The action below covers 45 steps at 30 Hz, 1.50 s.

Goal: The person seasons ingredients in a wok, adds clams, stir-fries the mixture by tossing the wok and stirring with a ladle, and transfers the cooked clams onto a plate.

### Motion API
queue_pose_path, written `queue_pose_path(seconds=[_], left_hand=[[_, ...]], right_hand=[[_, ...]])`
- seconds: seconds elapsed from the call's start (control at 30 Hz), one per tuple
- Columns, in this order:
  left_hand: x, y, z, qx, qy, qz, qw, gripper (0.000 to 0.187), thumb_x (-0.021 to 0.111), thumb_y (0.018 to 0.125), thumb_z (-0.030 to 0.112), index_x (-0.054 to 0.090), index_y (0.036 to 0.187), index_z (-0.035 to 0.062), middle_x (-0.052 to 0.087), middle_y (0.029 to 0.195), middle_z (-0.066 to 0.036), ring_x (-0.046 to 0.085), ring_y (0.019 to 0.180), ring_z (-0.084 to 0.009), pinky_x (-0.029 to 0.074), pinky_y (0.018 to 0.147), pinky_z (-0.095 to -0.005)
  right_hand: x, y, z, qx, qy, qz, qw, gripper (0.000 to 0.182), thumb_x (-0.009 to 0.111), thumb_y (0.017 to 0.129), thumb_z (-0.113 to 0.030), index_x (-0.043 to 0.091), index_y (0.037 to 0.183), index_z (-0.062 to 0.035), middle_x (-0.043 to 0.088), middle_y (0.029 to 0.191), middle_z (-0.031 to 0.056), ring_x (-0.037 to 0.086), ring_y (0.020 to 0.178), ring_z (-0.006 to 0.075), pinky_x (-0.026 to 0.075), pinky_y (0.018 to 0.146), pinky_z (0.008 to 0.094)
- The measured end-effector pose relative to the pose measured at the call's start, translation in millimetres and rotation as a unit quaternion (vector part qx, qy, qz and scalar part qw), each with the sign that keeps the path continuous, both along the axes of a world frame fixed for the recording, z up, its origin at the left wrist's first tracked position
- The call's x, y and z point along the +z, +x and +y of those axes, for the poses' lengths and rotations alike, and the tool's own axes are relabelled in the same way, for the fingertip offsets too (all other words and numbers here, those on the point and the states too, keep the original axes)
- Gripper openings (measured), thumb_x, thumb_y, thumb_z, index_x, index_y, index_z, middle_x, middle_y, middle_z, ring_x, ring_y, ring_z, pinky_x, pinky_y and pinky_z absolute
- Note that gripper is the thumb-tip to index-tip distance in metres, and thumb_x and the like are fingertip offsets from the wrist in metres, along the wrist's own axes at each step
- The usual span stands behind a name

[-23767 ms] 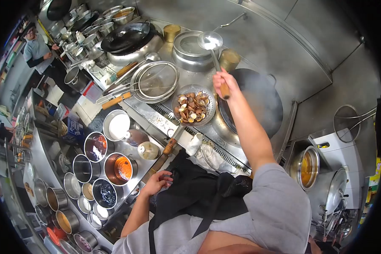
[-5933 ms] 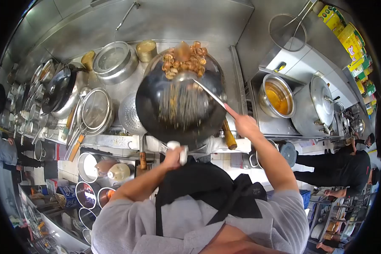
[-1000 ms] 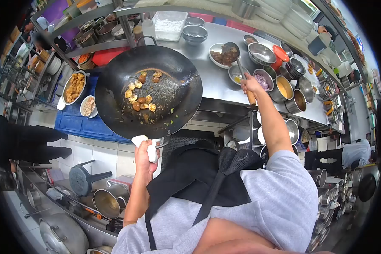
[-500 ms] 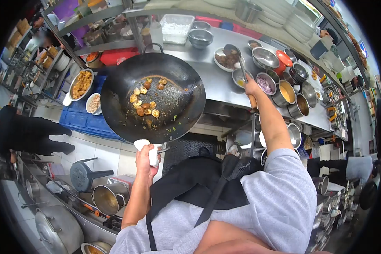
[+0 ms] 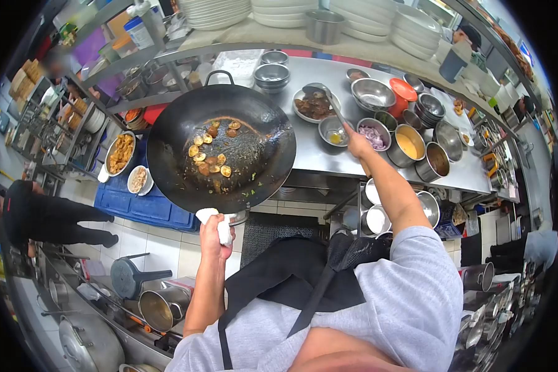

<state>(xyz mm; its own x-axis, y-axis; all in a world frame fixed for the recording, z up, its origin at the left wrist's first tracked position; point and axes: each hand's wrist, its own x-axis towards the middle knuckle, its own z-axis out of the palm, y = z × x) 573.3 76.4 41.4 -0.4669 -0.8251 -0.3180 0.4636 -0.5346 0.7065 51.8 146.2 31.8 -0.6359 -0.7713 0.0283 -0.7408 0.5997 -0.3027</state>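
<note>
My left hand (image 5: 213, 239) grips the near handle of a large black wok with a folded white cloth (image 5: 224, 230) around it; the handle itself is mostly hidden. In the wok (image 5: 167, 167) lie several browned, pale-centred pieces of food (image 5: 206, 153), with oily residue and a few green bits. My right hand (image 5: 359, 147) is closed around the long handle of a ladle (image 5: 335, 106). The ladle's bowl is at the far rim of a white bowl (image 5: 300, 111) of dark brown food (image 5: 316, 106). Beneath the handle, close to my right hand, is a metal bowl with yellow liquid (image 5: 335, 136).
Chopped purple onion (image 5: 372, 137), an orange-yellow liquid (image 5: 409, 144) and nested bowls crowd the steel counter (image 5: 316, 162). Left of the wok, fried pieces (image 5: 120, 154) and a small bowl (image 5: 140, 181) stand by a blue surface (image 5: 130, 208). An overhead shelf (image 5: 273, 42) holds plates. A person (image 5: 49, 211) stands left.
The view has shifted, so the counter appears lower and further left. The ladle handle slants more, with its bowl still at the brown food. My left hand keeps its hold.
</note>
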Motion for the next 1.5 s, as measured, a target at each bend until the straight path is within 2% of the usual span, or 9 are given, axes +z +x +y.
queue_pose_path(seconds=[0.7, 0.8, 0.97, 1.07, 1.17, 1.2, 1.23, 1.27, 1.5], left_hand=[[-13, -1, -30, 0.008, -0.042, -0.037, 0.998, 0.012, 0.060, 0.082, 0.011, 0.055, 0.091, 0.0042, 0.057, 0.067, -0.005, 0.054, 0.047, -0.0153, 0.044, 0.041, -0.0283], [-22, 1, -38, -0.012, -0.048, -0.040, 0.998, 0.010, 0.060, 0.081, 0.011, 0.054, 0.087, 0.0051, 0.057, 0.068, -0.005, 0.054, 0.048, -0.0146, 0.044, 0.041, -0.0288], [-20, 2, -42, -0.017, -0.042, -0.039, 0.998, 0.011, 0.060, 0.080, 0.011, 0.053, 0.086, 0.0060, 0.057, 0.069, -0.006, 0.053, 0.049, -0.0146, 0.044, 0.042, -0.0292], [-26, 2, -47, -0.015, -0.051, -0.049, 0.997, 0.009, 0.057, 0.084, 0.013, 0.054, 0.089, 0.0050, 0.063, 0.073, -0.013, 0.053, 0.046, -0.0155, 0.042, 0.039, -0.0278], [-27, 3, -49, -0.018, -0.054, -0.053, 0.997, 0.009, 0.057, 0.085, 0.013, 0.054, 0.089, 0.0047, 0.063, 0.074, -0.012, 0.053, 0.046, -0.0153, 0.042, 0.039, -0.0278], [-25, 4, -49, -0.018, -0.052, -0.051, 0.997, 0.010, 0.057, 0.085, 0.013, 0.054, 0.090, 0.0047, 0.063, 0.075, -0.013, 0.053, 0.046, -0.0154, 0.042, 0.039, -0.0279], [-22, 4, -49, -0.018, -0.050, -0.048, 0.997, 0.011, 0.057, 0.085, 0.013, 0.054, 0.091, 0.0046, 0.063, 0.077, -0.013, 0.053, 0.046, -0.0155, 0.042, 0.039, -0.0279], [-19, 3, -49, -0.024, -0.042, -0.047, 0.998, 0.013, 0.057, 0.085, 0.013, 0.053, 0.094, 0.0046, 0.063, 0.078, -0.013, 0.052, 0.047, -0.0157, 0.042, 0.040, -0.0280], [-12, 4, -51, -0.029, -0.029, -0.047, 0.998, 0.018, 0.061, 0.078, 0.009, 0.050, 0.092, 0.0045, 0.058, 0.074, -0.008, 0.056, 0.055, -0.0160, 0.046, 0.044, -0.0294]], right_hand=[[22, 33, 14, 0.065, 0.006, 0.050, 0.997, 0.081, 0.052, 0.083, -0.003, 0.016, 0.155, -0.0193, 0.059, 0.118, 0.0331, 0.061, 0.106, 0.0444, 0.043, 0.097, 0.0482], [16, 41, 9, 0.061, -0.022, 0.086, 0.994, 0.081, 0.048, 0.080, -0.003, 0.020, 0.154, -0.0194, 0.062, 0.106, 0.0351, 0.063, 0.099, 0.0458, 0.045, 0.090, 0.0511], [15, 49, 7, 0.087, -0.075, 0.063, 0.991, 0.079, 0.048, 0.080, -0.002, 0.021, 0.153, -0.0124, 0.056, 0.120, 0.0357, 0.058, 0.110, 0.0444, 0.043, 0.097, 0.0488], [3, 53, 1, 0.026, -0.058, 0.000, 0.998, 0.080, 0.052, 0.083, -0.004, 0.018, 0.154, -0.0114, 0.047, 0.136, 0.0325, 0.047, 0.128, 0.0418, 0.033, 0.111, 0.0383], [-26, 38, -5, 0.142, -0.251, 0.123, 0.949, 0.075, 0.052, 0.088, -0.005, 0.018, 0.154, -0.0160, 0.062, 0.116, 0.0262, 0.065, 0.100, 0.0360, 0.050, 0.092, 0.0420], [6, 66, 1, 0.062, -0.265, -0.160, 0.949, 0.074, 0.052, 0.090, -0.006, 0.017, 0.155, -0.0174, 0.060, 0.097, 0.0174, 0.061, 0.078, 0.0270, 0.050, 0.071, 0.0385], [38, 96, 7, -0.024, -0.254, -0.429, 0.866, 0.073, 0.052, 0.092, -0.007, 0.016, 0.155, -0.0188, 0.059, 0.077, 0.0086, 0.057, 0.055, 0.0181, 0.049, 0.051, 0.0351], [54, 117, 11, -0.026, -0.298, -0.484, 0.822, 0.072, 0.050, 0.095, -0.008, 0.013, 0.155, -0.0236, 0.041, 0.067, 0.0003, 0.037, 0.045, 0.0057, 0.036, 0.040, 0.0238], [120, 207, 53, 0.079, -0.259, -0.635, 0.723, 0.071, 0.053, 0.095, -0.009, 0.018, 0.154, -0.0262, 0.041, 0.067, -0.0009, 0.038, 0.044, 0.0053, 0.036, 0.039, 0.0220]])
